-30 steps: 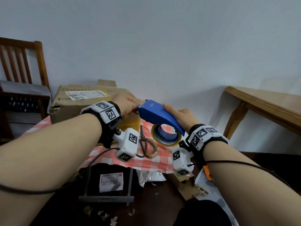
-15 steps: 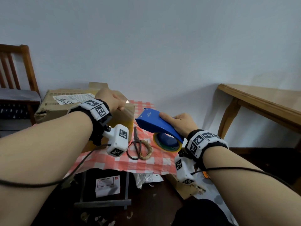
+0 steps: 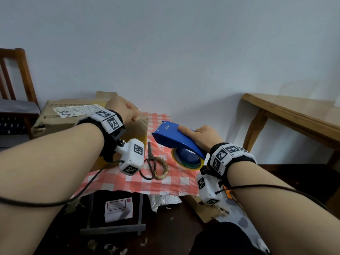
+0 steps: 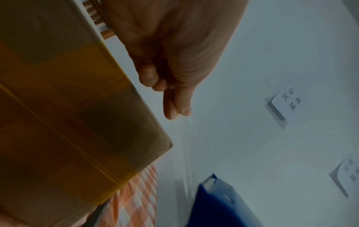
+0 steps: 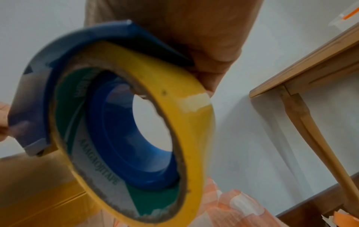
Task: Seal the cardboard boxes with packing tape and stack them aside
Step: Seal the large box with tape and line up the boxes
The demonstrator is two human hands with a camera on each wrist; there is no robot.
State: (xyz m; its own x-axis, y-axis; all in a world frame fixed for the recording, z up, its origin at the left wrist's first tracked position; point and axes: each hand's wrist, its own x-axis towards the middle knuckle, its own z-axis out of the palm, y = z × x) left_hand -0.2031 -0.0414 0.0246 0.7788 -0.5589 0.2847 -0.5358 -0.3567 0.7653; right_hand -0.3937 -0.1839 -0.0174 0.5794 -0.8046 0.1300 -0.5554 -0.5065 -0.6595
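Observation:
A brown cardboard box [image 3: 73,118] with a shipping label stands on the checked cloth at the left; yellow tape bands cross its side [image 4: 68,122]. My left hand [image 3: 127,111] is at the box's top right edge. Its thumb and finger [image 4: 176,113] pinch the end of a clear tape strip [image 4: 185,153]. The strip runs down to the blue tape dispenser [image 3: 171,137]. My right hand [image 3: 202,135] grips the dispenser from above, right of the box. The yellow tape roll [image 5: 174,92] sits on the dispenser's blue hub.
Black scissors [image 3: 151,162] with rope-wrapped handles lie on the red checked cloth [image 3: 128,181] between my wrists. A wooden table [image 3: 294,115] stands at the right and a wooden chair [image 3: 16,89] at the far left. Cardboard scraps and a packet lie on the dark floor below.
My left hand left the dispenser's nose and moved left to the box's edge, drawing tape out. My right hand lowered the dispenser slightly to the right.

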